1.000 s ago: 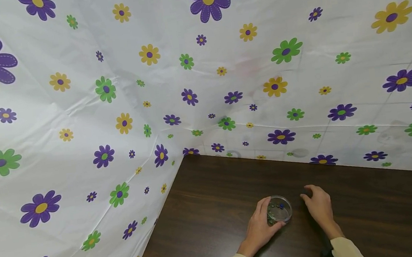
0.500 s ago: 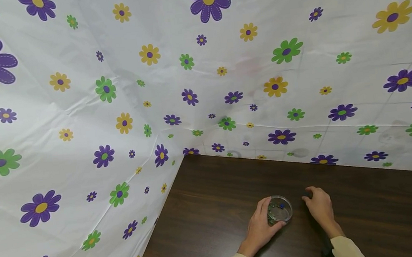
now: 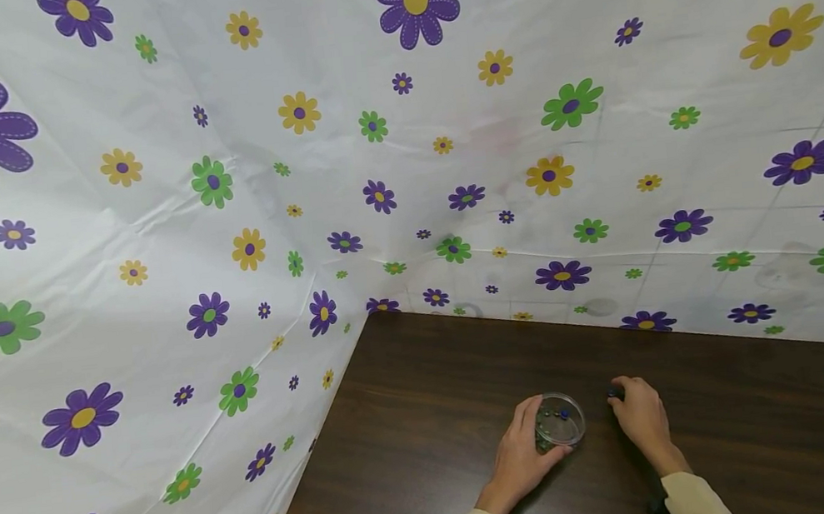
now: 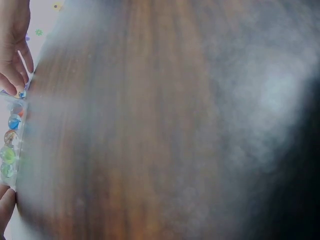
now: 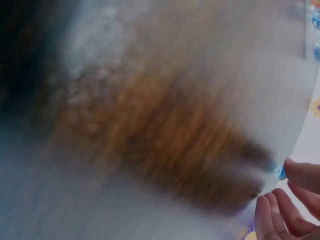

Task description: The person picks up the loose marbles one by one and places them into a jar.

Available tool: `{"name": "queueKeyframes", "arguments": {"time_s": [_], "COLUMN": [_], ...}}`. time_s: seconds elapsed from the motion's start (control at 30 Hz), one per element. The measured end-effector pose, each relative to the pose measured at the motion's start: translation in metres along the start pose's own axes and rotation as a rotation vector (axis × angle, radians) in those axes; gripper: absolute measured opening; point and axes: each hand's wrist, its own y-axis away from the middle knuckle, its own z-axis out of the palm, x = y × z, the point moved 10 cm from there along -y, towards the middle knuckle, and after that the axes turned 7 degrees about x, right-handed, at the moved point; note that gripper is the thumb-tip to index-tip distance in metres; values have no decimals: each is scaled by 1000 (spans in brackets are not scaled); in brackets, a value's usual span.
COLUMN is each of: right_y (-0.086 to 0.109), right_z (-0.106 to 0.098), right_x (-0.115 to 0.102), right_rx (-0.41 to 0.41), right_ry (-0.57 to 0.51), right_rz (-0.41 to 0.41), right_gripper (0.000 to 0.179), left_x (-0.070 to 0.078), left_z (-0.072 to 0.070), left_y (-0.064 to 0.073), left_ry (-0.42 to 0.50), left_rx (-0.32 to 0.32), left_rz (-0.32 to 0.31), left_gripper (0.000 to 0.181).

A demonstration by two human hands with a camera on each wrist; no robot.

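My left hand [image 3: 521,451] grips a clear round container [image 3: 580,434] around its near-left side, thumb and fingers spread along the wall. Inside lie several glass marbles; a dark blue marble [image 3: 564,413] shows through the top. The left wrist view catches the container's side, with a blue marble [image 4: 14,122] and a green marble [image 4: 7,155] behind the clear wall. To the right of the container, apart from it, my right hand [image 3: 641,415] pinches a blue marble [image 3: 613,393] between thumb and fingers. In the right wrist view this swirled blue marble [image 5: 280,172] shows at the thumb tip.
Both hands are over a dark wood-grain table [image 3: 433,389]. White fabric with printed flowers [image 3: 341,155] hangs behind the table and along its left side. Pale sleeves [image 3: 694,499] cover both forearms.
My right hand has shifted slightly nearer, and a blue marble now shows at its fingertips. The left hand and the container have stayed in place.
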Motion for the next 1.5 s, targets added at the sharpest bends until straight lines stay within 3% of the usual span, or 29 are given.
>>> {"name": "queueKeyframes", "arguments": {"time_s": [0.97,1.33,1.5], "right_y": [3,6,10], "right_z": [6,2,-5], "right_x": [-9,-18,-23], "right_rx": [-63,-6,40], "right_ry": [-4,-18,-65], "right_rz": [-84,-178,-176], "right_gripper": [10,6,4], "left_x": [-1,-1,-1], "left_z": [0,-1,-1], "left_y": [0,0,0], "left_ry": [13,18,19], "left_rx": [-4,-3,-4], "left_rz": [-12,-9,-5], "left_gripper": [85,86,86]}}
